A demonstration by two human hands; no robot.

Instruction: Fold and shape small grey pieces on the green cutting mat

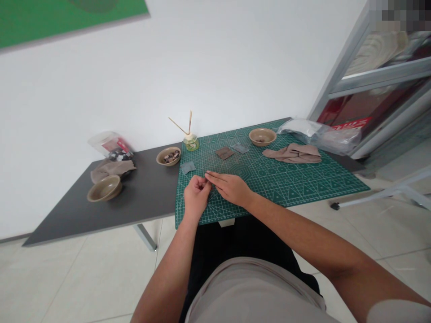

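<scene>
Left hand curled, right hand with fingers together and nearly straight, tips meeting above the green mat near its front-left part; can't tell if either has hold of anything. Nearest is a small clear packet on the mat's left side, then a brown square toward its middle, a glass bottle of yellowish liquid and two sticks at its back-left corner, and a shallow bowl with small dark bits toward its back right. Left of the mat on the dark worktop: a bowl of dark and pale pieces just beside it, a tilted bowl farther off.
</scene>
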